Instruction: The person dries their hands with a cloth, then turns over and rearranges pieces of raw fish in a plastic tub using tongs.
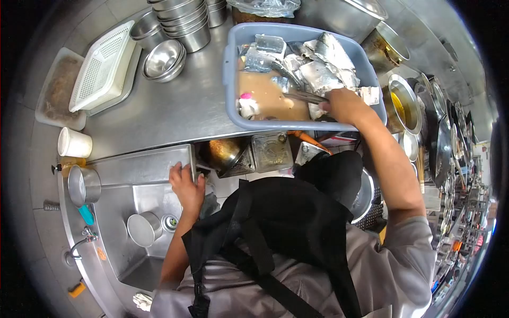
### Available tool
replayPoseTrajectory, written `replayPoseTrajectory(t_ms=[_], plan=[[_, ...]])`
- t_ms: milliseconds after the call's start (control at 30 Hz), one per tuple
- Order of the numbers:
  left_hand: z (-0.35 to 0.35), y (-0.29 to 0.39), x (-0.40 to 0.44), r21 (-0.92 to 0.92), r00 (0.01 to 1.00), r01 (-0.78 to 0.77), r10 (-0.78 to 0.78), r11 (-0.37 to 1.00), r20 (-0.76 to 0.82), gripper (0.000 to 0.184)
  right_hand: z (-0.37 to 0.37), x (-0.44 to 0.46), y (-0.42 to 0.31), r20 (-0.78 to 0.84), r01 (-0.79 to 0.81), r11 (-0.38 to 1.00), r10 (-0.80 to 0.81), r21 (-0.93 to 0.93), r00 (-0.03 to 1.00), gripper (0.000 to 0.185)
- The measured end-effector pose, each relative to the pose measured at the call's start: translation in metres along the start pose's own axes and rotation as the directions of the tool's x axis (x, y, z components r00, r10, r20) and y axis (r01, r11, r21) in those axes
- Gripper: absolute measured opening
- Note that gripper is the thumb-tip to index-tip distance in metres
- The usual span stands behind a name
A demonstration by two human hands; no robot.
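Observation:
My right hand is closed around metal tongs that reach into a blue-grey plastic tub. Cut pieces of silvery-skinned fish are heaped at the tub's back and right, and cloudy brown liquid covers its left part. I cannot make out whether the tongs' tips grip a piece. A small bright pink spot shows near the tub's front left corner. My left hand rests on the corner of the steel sink's rim, fingers apart, holding nothing.
Stacked steel bowls and a white perforated basket stand on the steel counter. A steel pot sits in the sink beside the drain. To the right are a pot with yellow oil and hanging pans.

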State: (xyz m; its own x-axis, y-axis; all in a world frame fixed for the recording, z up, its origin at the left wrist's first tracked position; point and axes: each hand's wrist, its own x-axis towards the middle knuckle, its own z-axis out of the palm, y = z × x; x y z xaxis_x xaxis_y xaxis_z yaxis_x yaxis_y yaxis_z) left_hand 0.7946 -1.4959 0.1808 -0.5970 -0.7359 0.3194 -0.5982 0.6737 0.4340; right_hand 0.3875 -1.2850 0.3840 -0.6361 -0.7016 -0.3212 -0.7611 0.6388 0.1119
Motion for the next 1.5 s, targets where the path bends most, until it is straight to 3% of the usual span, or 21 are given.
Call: replayPoseTrajectory(t_ms=[67, 300, 367, 467, 500, 600, 667, 767, 800, 833, 900, 967, 1000, 1067, 1100, 1167, 1233, 1367, 1433, 1500], plan=[[0.000, 0.001, 0.000, -0.005, 1.000, -0.001, 0.001, 1.000, 0.000, 0.051, 0.024, 0.020, 0.010, -0.128, 0.155, 0.981, -0.141, 0.113, 0.982, 0.033], [-0.001, 0.003, 0.001, 0.005, 1.000, 0.008, -0.008, 1.000, -0.003, 0.050, -0.017, -0.010, 0.019, -0.219, 0.171, 0.964, -0.125, 0.203, 0.968, 0.029], [0.000, 0.003, 0.000, 0.004, 1.000, 0.015, -0.015, 1.000, 0.003, 0.050, -0.040, -0.021, 0.034, -0.282, 0.091, 0.875, 0.054, 0.476, 0.958, 0.030], [0.000, 0.003, 0.001, 0.014, 1.000, 0.000, 0.000, 1.000, -0.003, 0.050, -0.069, -0.012, 0.066, -0.428, 0.134, 0.860, 0.105, 0.493, 0.898, 0.032], [0.000, 0.003, 0.001, 0.011, 1.000, 0.010, -0.010, 1.000, 0.000, 0.050, -0.079, -0.006, 0.069, -0.407, 0.065, 0.867, 0.165, 0.494, 0.898, 0.037], [0.002, 0.001, 0.000, 0.007, 1.000, 0.002, -0.002, 1.000, 0.000, 0.050, -0.084, 0.034, 0.097, -0.333, -0.038, 0.887, 0.212, 0.460, 0.919, 0.041], [0.000, 0.001, 0.001, 0.013, 1.000, 0.003, -0.003, 1.000, -0.005, 0.050, -0.063, 0.060, 0.122, -0.482, -0.104, 0.994, 0.101, 0.020, 0.870, 0.040], [-0.002, 0.005, 0.001, 0.015, 0.999, 0.044, -0.044, 0.999, 0.015, 0.051, -0.067, 0.030, 0.086, -0.433, -0.088, 0.995, 0.100, 0.047, 0.896, 0.037], [-0.002, 0.004, 0.001, 0.017, 1.000, 0.028, -0.028, 0.999, 0.007, 0.051, -0.067, 0.012, 0.062, -0.412, -0.027, 0.990, 0.082, 0.138, 0.907, 0.036], [-0.002, 0.003, 0.001, 0.018, 1.000, 0.010, -0.010, 1.000, 0.001, 0.051, -0.070, -0.004, 0.038, -0.290, 0.006, 0.976, 0.058, 0.217, 0.955, 0.034], [-0.002, 0.003, 0.001, 0.017, 1.000, 0.025, -0.025, 1.000, 0.008, 0.051, -0.064, -0.020, 0.003, -0.096, 0.112, 0.973, -0.094, 0.202, 0.991, 0.033], [0.002, -0.001, -0.001, -0.014, 1.000, 0.022, -0.022, 1.000, 0.019, 0.051, -0.046, -0.029, -0.019, -0.117, 0.281, 0.940, -0.263, 0.191, 0.958, 0.030], [0.001, -0.001, 0.000, -0.010, 1.000, 0.023, -0.023, 1.000, 0.020, 0.051, -0.045, -0.031, -0.026, -0.117, 0.284, 0.939, -0.265, 0.194, 0.957, 0.030], [0.001, 0.001, 0.000, -0.016, 0.999, 0.036, -0.036, 0.999, 0.023, 0.051, -0.046, -0.034, -0.039, -0.066, 0.405, 0.914, -0.406, -0.034, 0.911, 0.029], [0.000, 0.003, 0.000, -0.012, 0.999, 0.037, -0.037, 0.999, 0.024, 0.051, -0.043, -0.035, -0.044, -0.066, 0.408, 0.913, -0.409, -0.031, 0.910, 0.029], [-0.002, 0.007, 0.002, 0.016, 0.999, 0.035, -0.035, 0.999, 0.009, 0.052, -0.033, -0.036, -0.051, -0.191, 0.422, 0.895, -0.443, -0.145, 0.876, 0.022], [0.000, 0.002, 0.000, 0.001, 0.999, 0.037, -0.037, 0.999, 0.019, 0.052, -0.011, -0.027, -0.051, -0.211, 0.402, 0.894, -0.439, -0.197, 0.873, 0.022], [0.002, 0.000, -0.001, -0.016, 0.999, 0.038, -0.037, 0.999, 0.029, 0.052, 0.003, -0.004, -0.019, -0.295, 0.375, 0.927, -0.365, -0.025, 0.883, 0.031], [-0.002, 0.003, -0.001, -0.013, 0.998, 0.047, -0.047, 0.999, 0.035, 0.052, -0.002, -0.005, -0.012, -0.244, 0.184, 0.982, -0.191, -0.049, 0.951, 0.030], [-0.002, 0.005, 0.000, -0.012, 0.998, 0.050, -0.049, 0.999, 0.044, 0.052, -0.006, -0.012, -0.006, -0.239, 0.169, 0.984, -0.177, -0.054, 0.955, 0.029]])
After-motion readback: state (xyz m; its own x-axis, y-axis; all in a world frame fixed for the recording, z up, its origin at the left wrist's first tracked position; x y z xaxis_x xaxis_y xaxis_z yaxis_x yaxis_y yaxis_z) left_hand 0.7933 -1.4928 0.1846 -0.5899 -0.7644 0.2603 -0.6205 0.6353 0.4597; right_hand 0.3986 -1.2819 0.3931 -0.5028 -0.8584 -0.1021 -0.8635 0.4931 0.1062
